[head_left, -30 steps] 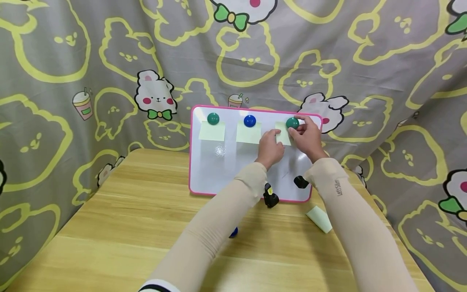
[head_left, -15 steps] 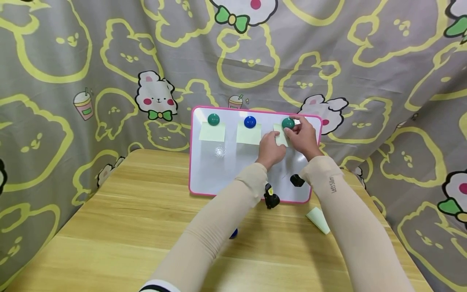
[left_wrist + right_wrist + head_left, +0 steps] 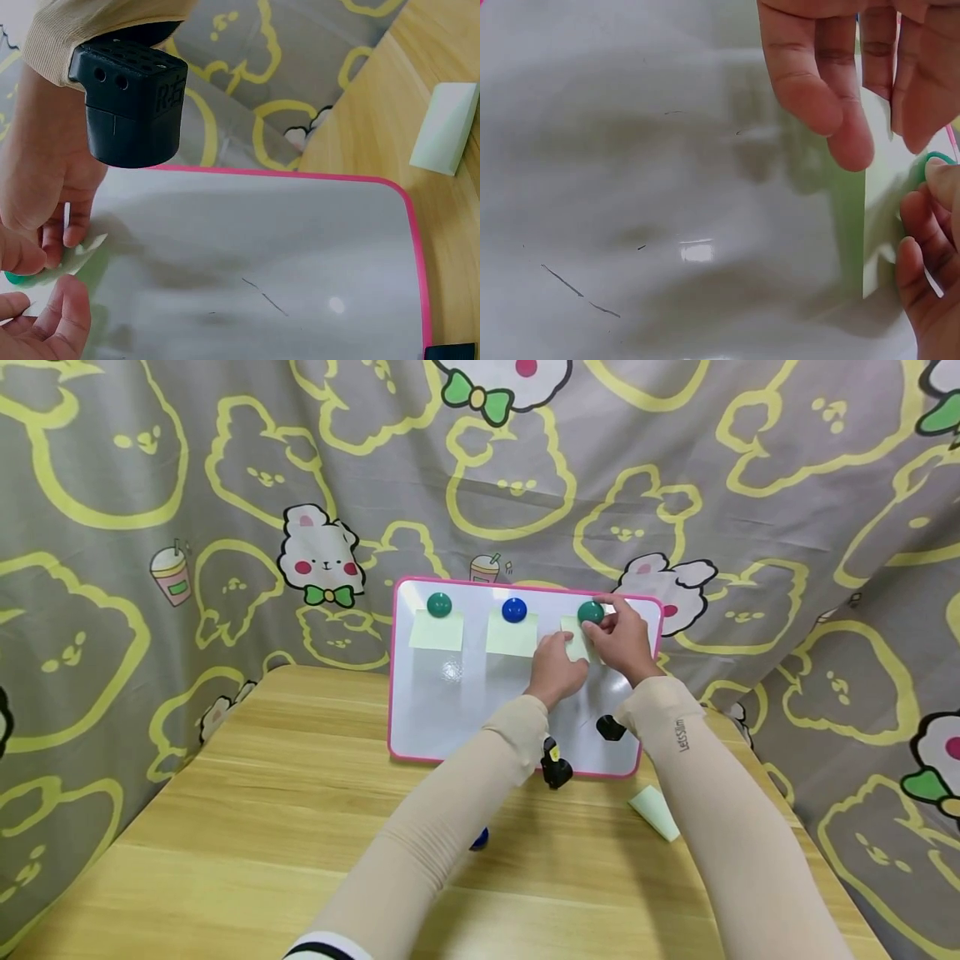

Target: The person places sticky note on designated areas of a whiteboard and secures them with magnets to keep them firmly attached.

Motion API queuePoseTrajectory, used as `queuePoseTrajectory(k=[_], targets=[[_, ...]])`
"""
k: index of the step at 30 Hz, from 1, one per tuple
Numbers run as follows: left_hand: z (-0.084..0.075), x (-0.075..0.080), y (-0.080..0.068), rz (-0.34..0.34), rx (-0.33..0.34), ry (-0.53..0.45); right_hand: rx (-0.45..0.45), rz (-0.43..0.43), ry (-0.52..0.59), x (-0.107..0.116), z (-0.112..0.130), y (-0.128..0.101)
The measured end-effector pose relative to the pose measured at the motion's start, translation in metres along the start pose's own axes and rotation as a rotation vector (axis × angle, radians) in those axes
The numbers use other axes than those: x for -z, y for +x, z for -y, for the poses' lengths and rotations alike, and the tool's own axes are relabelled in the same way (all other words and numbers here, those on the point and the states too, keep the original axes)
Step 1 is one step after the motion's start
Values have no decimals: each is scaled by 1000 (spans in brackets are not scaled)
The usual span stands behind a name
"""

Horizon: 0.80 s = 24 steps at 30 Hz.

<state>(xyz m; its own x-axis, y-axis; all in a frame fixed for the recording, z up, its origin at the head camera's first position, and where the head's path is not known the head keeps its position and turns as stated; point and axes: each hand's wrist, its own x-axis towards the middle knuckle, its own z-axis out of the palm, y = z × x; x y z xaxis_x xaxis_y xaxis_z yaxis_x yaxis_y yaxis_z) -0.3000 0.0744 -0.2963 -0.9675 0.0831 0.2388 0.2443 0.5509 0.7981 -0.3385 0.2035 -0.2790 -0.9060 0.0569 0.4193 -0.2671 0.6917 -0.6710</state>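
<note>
A pink-framed whiteboard (image 3: 450, 710) leans against the curtain at the back of the wooden table. It carries three pale green notes: one under a green magnet (image 3: 438, 604), one under a blue magnet (image 3: 513, 609), and a third note (image 3: 576, 645) on the right. My left hand (image 3: 557, 667) presses that third note flat against the board; in the right wrist view its fingertips (image 3: 821, 97) touch the board beside the note (image 3: 877, 225). My right hand (image 3: 621, 639) pinches a second green magnet (image 3: 590, 611) at the note's top edge.
A pad of green notes (image 3: 655, 811) lies on the table right of the board, also seen as the pad (image 3: 446, 127). A blue magnet (image 3: 481, 837) peeks out beside my left forearm. Two black objects (image 3: 557, 768) (image 3: 609, 727) sit at the board's lower part. Curtain surrounds the table.
My right hand has slid the green magnet a little to the left, onto the top of the third note. The left hand has stayed on the note.
</note>
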Motion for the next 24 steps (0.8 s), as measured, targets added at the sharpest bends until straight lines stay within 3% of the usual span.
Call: queuePoseTrajectory(k=[14,24], targets=[[-1,-2,0,13,20,15,31,5,-20,-1,1,0],[0,-1,0,7,24,18,66,-42,-85,-5,-3,1]])
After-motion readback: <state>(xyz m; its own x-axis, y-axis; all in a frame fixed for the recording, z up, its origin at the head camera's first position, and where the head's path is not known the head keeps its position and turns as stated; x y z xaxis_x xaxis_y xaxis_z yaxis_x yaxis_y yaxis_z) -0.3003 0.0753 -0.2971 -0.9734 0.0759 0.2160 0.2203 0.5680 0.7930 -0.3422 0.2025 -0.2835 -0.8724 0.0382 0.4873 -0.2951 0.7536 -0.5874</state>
